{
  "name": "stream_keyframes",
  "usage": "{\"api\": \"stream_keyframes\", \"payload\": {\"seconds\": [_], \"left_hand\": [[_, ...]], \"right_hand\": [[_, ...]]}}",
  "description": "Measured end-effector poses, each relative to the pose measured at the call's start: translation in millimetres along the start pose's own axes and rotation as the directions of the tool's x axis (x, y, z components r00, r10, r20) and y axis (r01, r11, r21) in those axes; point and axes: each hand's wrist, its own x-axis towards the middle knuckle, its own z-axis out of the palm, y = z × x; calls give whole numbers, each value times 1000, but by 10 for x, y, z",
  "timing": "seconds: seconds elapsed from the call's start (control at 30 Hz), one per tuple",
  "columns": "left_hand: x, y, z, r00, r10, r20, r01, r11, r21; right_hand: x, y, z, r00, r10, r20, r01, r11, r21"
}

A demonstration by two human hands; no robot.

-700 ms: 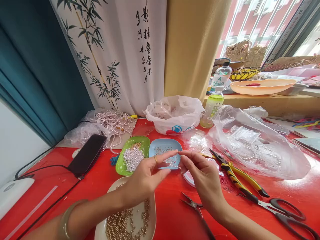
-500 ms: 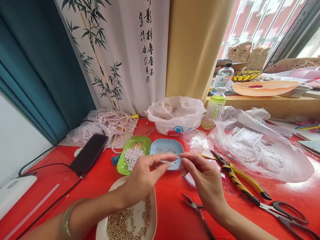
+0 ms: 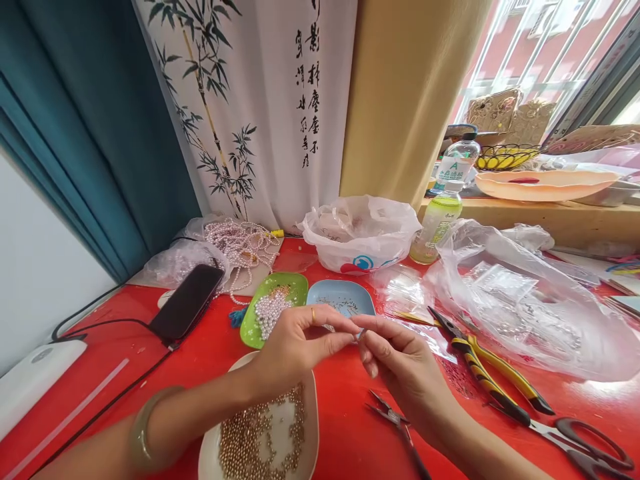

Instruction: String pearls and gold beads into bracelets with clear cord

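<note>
My left hand [image 3: 305, 343] and my right hand [image 3: 400, 353] meet fingertip to fingertip above the table, both pinched closed. Whatever sits between the fingertips is too small to make out. Just behind them lies a blue tray [image 3: 345, 293] holding small metal bits. A green tray [image 3: 249, 327] with white pearl beads [image 3: 273, 310] and some gold beads stands to its left. Below my left wrist is a cream tray [image 3: 311, 437] of gold beads [image 3: 255, 437]. Small pliers [image 3: 393, 417] rest beneath my right hand.
Yellow-and-black pliers [image 3: 475, 360] and scissors [image 3: 575, 440] lie at right, near a clear plastic bag [image 3: 540, 313]. Behind stand a white bag-lined bowl [image 3: 360, 240] and a bottle [image 3: 437, 227]. A phone [image 3: 187, 303] with cables and bead strands [image 3: 240, 243] are at left.
My fingertips have come closer together and sit slightly lower, the right index now touching the left fingers. The whole view has shifted a little, so things appear farther right.
</note>
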Motion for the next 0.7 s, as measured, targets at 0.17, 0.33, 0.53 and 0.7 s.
{"api": "stream_keyframes", "payload": {"seconds": [0.17,0.33,0.53,0.7], "left_hand": [[-5,-25,-8,995,-61,73,70,989,-133],[22,-27,-26,980,-171,107,192,949,-249],[74,-20,-38,974,-191,123,215,951,-221],[125,-12,-50,994,-92,67,101,982,-157]], "right_hand": [[-9,-25,11,999,27,38,-27,1000,11],[-10,-64,32,998,30,61,-32,999,21],[-7,-116,24,988,88,124,-81,995,-57],[0,-204,17,986,96,136,-80,990,-117]]}}
